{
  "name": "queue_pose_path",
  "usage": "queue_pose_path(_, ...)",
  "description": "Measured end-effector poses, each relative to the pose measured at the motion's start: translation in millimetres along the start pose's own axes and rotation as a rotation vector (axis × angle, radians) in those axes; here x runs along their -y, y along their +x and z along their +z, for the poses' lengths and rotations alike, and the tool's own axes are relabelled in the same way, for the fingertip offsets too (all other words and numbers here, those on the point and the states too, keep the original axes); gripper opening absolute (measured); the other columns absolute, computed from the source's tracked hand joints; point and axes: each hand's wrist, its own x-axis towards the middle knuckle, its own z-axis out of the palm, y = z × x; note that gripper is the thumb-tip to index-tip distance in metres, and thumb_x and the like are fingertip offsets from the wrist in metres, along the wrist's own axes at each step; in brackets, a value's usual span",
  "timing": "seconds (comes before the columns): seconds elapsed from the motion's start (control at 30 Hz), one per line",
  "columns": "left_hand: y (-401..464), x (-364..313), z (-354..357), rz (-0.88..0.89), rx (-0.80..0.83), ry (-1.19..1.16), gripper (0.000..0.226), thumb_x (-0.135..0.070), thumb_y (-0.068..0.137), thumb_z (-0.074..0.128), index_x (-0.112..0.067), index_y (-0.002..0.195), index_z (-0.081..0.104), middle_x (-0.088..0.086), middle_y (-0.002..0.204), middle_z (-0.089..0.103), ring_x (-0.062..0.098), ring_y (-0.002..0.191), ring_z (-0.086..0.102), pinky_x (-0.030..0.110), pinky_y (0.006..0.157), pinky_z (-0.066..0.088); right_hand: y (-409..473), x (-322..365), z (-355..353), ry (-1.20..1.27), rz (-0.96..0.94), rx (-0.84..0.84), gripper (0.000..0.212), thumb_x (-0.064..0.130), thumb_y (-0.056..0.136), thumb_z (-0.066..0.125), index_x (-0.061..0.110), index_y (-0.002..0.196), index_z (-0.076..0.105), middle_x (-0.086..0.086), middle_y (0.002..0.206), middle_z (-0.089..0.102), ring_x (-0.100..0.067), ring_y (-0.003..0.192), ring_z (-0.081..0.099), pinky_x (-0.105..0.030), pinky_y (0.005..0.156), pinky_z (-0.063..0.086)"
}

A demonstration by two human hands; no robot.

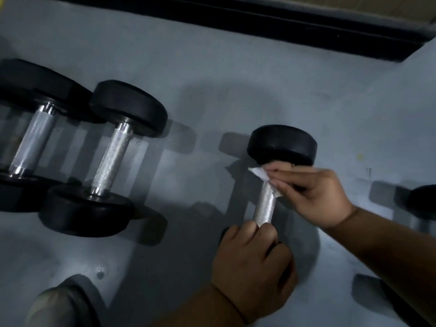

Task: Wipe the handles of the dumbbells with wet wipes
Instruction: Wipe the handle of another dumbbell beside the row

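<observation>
Left hand: the left hand (253, 263), nearest the camera, curls its fingers round the lower end of a dumbbell's handle and covers the near weight, steadying it on the floor (212, 62).
Handle: the knurled metal handle (265, 207) shows bare between the two hands.
Right hand: the right hand (313, 194) pinches a white wet wipe (260, 173) against the top of the handle, just under the far black weight (282, 145).
Dumbbell in hand: it lies right of the floor's middle, well apart from the others.
Other dumbbells: two more (106, 159) (30, 142) lie side by side near the floor's left edge, untouched; part of another (422, 201) shows at the right edge.
Far edge: a dark skirting (259, 17) runs along the floor's far side.
Progress: judged underway, with one handle being wiped at its top. Whether the other handles are already clean cannot be told.
</observation>
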Motion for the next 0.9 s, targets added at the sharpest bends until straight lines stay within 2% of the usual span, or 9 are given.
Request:
queue_pose_path(0.17, 1.4, 2.1, 0.3, -0.004, -0.030, -0.032, 0.021, -0.029, 0.084, 0.069, -0.016, 0.070, 0.062, 0.009, 0.075, 0.058, 0.030, 0.068, 0.047, 0.041, 0.059, 0.038, -28.7, 19.4, 12.5, 0.110, -0.172, 0.261, 0.021, 0.024, 0.095, 0.069, 0.011, 0.110, 0.078, 0.002, 0.120, 0.073, -0.006, 0.107, 0.070, -0.026, 0.090, 0.058)
queue_pose_path(0.23, 1.7, 2.2, 0.3, -0.010, -0.024, -0.021, 0.022, -0.030, 0.085, 0.070, -0.015, 0.070, 0.061, 0.009, 0.076, 0.058, 0.030, 0.067, 0.045, 0.039, 0.060, 0.036, -8.8, 10.8, 10.8, -0.001, -0.166, 0.170, 0.018, 0.024, 0.094, 0.070, 0.016, 0.108, 0.078, 0.006, 0.119, 0.072, -0.002, 0.108, 0.069, -0.027, 0.090, 0.058)
queue_pose_path(0.33, 1.4, -0.4, 0.0, -0.017, 0.003, -0.016, 0.024, -0.030, 0.084, 0.071, -0.015, 0.070, 0.058, 0.007, 0.077, 0.057, 0.029, 0.067, 0.043, 0.039, 0.060, 0.035, 8.2, -0.4, 1.1, -0.005, -0.006, -0.026, 0.018, 0.014, 0.092, 0.074, 0.014, 0.110, 0.076, 0.007, 0.119, 0.071, -0.001, 0.109, 0.068, -0.032, 0.094, 0.057)
queue_pose_path(0.4, 1.7, -1.5, -0.1, -0.008, 0.012, -0.022, 0.022, -0.029, 0.083, 0.071, -0.015, 0.070, 0.059, 0.007, 0.076, 0.056, 0.029, 0.067, 0.043, 0.040, 0.058, 0.036, -5.6, 5.5, 2.2, 0.050, -0.003, 0.024, 0.018, 0.011, 0.091, 0.075, 0.009, 0.109, 0.077, 0.004, 0.120, 0.071, -0.004, 0.111, 0.068, -0.034, 0.093, 0.058)
queue_pose_path(0.53, 2.6, 0.6, 1.3, -0.017, -0.007, -0.038, 0.022, -0.029, 0.083, 0.070, -0.016, 0.069, 0.061, 0.008, 0.075, 0.057, 0.030, 0.068, 0.047, 0.043, 0.059, 0.041, -32.3, 20.2, 9.9, 0.172, -0.154, 0.268, 0.023, 0.024, 0.096, 0.067, 0.012, 0.113, 0.076, 0.002, 0.121, 0.072, -0.007, 0.107, 0.071, -0.031, 0.089, 0.059)
queue_pose_path(0.6, 3.0, 0.4, 1.1, -0.028, -0.005, -0.025, 0.023, -0.030, 0.084, 0.070, -0.016, 0.069, 0.059, 0.008, 0.075, 0.058, 0.030, 0.067, 0.046, 0.043, 0.058, 0.040, -16.3, 11.3, 7.0, 0.061, -0.163, 0.204, 0.021, 0.024, 0.095, 0.069, 0.015, 0.112, 0.077, 0.004, 0.120, 0.072, -0.004, 0.107, 0.070, -0.028, 0.090, 0.059)
queue_pose_path(0.63, 2.7, -0.6, 1.2, -0.030, -0.001, -0.014, 0.024, -0.030, 0.084, 0.070, -0.016, 0.069, 0.059, 0.008, 0.075, 0.057, 0.030, 0.066, 0.045, 0.042, 0.058, 0.038, -8.0, 3.6, 4.3, 0.014, -0.128, 0.113, 0.020, 0.022, 0.093, 0.071, 0.016, 0.111, 0.076, 0.005, 0.119, 0.072, -0.002, 0.108, 0.069, -0.028, 0.092, 0.058)
queue_pose_path(0.73, 2.9, -3.8, 0.9, -0.031, 0.014, -0.012, 0.023, -0.030, 0.083, 0.071, -0.016, 0.069, 0.059, 0.006, 0.075, 0.057, 0.030, 0.066, 0.044, 0.041, 0.058, 0.038, 0.2, -5.5, -1.9, 0.046, 0.011, -0.060, 0.020, 0.011, 0.090, 0.076, 0.010, 0.109, 0.076, 0.002, 0.118, 0.072, -0.003, 0.110, 0.069, -0.031, 0.097, 0.056)
queue_pose_path(0.9, 6.2, -3.5, 0.3, -0.041, 0.015, -0.024, 0.020, -0.027, 0.077, 0.070, -0.016, 0.065, 0.059, 0.008, 0.072, 0.054, 0.029, 0.065, 0.044, 0.041, 0.057, 0.037, -35.3, 14.5, 17.0, 0.125, -0.129, 0.196, 0.021, 0.020, 0.094, 0.070, 0.006, 0.106, 0.078, -0.003, 0.116, 0.074, -0.009, 0.108, 0.070, -0.031, 0.090, 0.059)
